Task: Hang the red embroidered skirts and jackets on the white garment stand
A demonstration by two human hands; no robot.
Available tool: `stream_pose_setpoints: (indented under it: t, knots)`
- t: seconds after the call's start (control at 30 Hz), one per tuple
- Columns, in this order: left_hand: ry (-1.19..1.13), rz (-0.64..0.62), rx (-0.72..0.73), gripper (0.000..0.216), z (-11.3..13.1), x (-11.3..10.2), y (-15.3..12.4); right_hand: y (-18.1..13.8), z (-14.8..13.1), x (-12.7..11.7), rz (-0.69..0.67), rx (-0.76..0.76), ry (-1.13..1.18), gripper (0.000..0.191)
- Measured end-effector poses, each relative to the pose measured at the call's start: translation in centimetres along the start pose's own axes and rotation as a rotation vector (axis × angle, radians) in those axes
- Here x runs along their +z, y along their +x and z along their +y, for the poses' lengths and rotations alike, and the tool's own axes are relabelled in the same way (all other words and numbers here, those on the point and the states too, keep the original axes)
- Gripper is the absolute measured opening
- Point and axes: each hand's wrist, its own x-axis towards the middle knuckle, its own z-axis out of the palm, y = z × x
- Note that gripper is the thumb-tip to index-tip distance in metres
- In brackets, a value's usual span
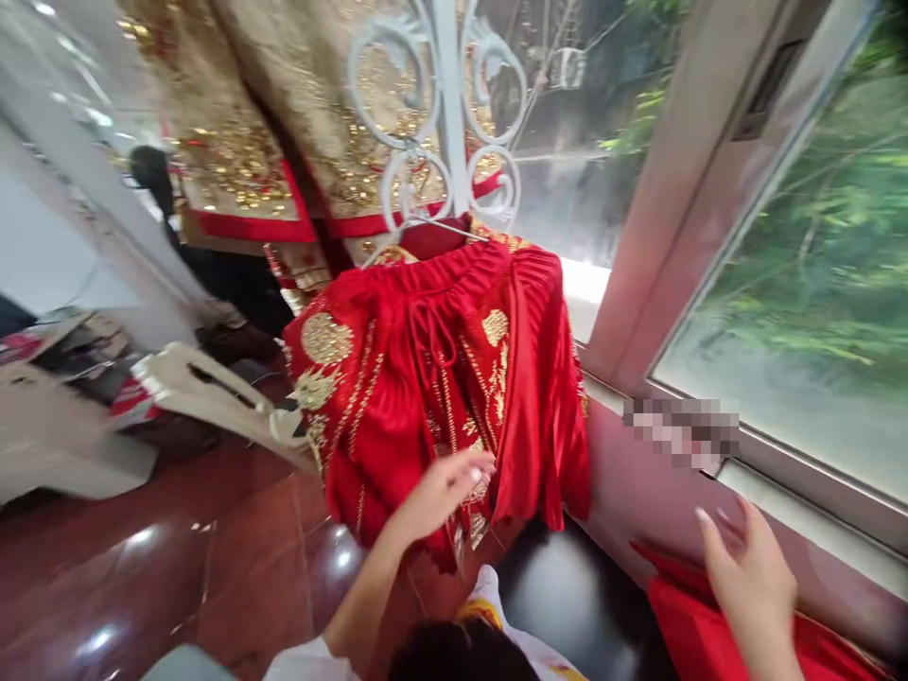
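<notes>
A red garment (383, 407) with a gathered waist, a tied drawstring and gold embroidery hangs on a thin hanger (454, 227) from a white scrollwork stand (448, 104). In front of its lower part is my left hand (450, 487), fingers stretched out and holding nothing; whether it touches the fabric I cannot tell. Off to the right, my right hand (756, 567) has thumb and fingers apart with nothing between them. It hovers over red cloth (681, 615) lying below the window sill.
Behind the stand hangs a gold sequined garment (262, 180) with red trim. A window (801, 274) with a sill runs along the right. Pale plastic chairs (213, 388) stand at left on the red tiled floor (248, 567). A glossy black surface (574, 586) lies below.
</notes>
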Motion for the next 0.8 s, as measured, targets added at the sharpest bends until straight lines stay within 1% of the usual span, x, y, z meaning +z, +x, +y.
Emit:
stream_pose_setpoints:
  t: [0.03,0.07,0.1,0.13,0.17,0.2,0.23,0.3,0.33,0.37,0.43,0.5,0.53,0.6,0.63,0.73,0.77,0.8]
  knots:
    - [0.054,0.217,0.106,0.029,2.0,-2.0,-0.5,0.8,-4.2,1.8,-0.019,-0.1,0.08,0.068]
    - [0.171,0.447,0.213,0.025,3.9,-3.8,-0.9,1.4,-8.6,3.3,-0.044,-0.236,0.184,0.063]
    - [0.326,0.674,0.305,0.021,5.7,-5.5,-1.0,1.8,-12.8,4.7,-0.078,-0.382,0.297,0.055]
    - [0.478,0.873,0.386,0.019,7.2,-6.8,-0.8,2.2,-16.8,6.0,-0.135,-0.533,0.395,0.044]
    - [0.634,1.0,0.428,0.018,8.5,-7.9,-0.4,2.5,-20.5,7.2,-0.174,-0.673,0.471,0.034]
    - [0.765,1.073,0.432,0.019,9.6,-8.7,0.2,2.8,-23.8,8.3,-0.224,-0.803,0.528,0.027]
    - [0.87,1.119,0.426,0.019,10.3,-9.2,1.0,3.1,-26.6,9.4,-0.268,-0.889,0.556,0.025]
    - [1.012,1.139,0.344,0.019,11.3,-9.4,2.6,3.5,-31.1,11.2,-0.306,-0.925,0.532,0.023]
    - [1.046,1.127,0.275,0.019,11.5,-9.2,3.4,3.7,-32.6,12.0,-0.326,-0.895,0.441,0.023]
    - [1.062,1.104,0.19,0.02,11.6,-8.9,4.1,3.8,-33.8,12.6,-0.338,-0.853,0.342,0.025]
    - [1.057,1.041,0.017,0.027,11.6,-8.3,5.4,3.9,-34.9,13.3,-0.353,-0.796,0.165,0.029]
    - [1.054,0.989,-0.087,0.032,11.4,-7.8,6.4,3.9,-35.0,13.5,-0.368,-0.808,0.113,0.025]
    - [1.055,0.974,-0.103,0.033,11.3,-7.7,6.7,3.9,-34.7,13.5,-0.38,-0.819,0.138,0.022]
    - [1.048,0.961,-0.09,0.03,10.9,-7.6,6.9,3.9,-34.1,13.5,-0.443,-0.786,0.286,0.018]
    - [1.037,0.958,-0.077,0.029,10.7,-7.6,6.7,4.0,-33.7,13.5,-0.508,-0.727,0.409,0.018]
    - [0.925,0.932,-0.013,0.031,9.7,-7.5,5.5,3.6,-32.8,13.8,-0.778,-0.452,0.822,0.023]
    - [0.853,0.904,0.027,0.031,9.3,-7.3,5.0,3.3,-32.5,14.1,-0.84,-0.374,0.922,0.025]
    - [0.77,0.869,0.071,0.031,8.9,-7.2,4.6,2.9,-32.2,14.4,-0.869,-0.321,0.988,0.029]
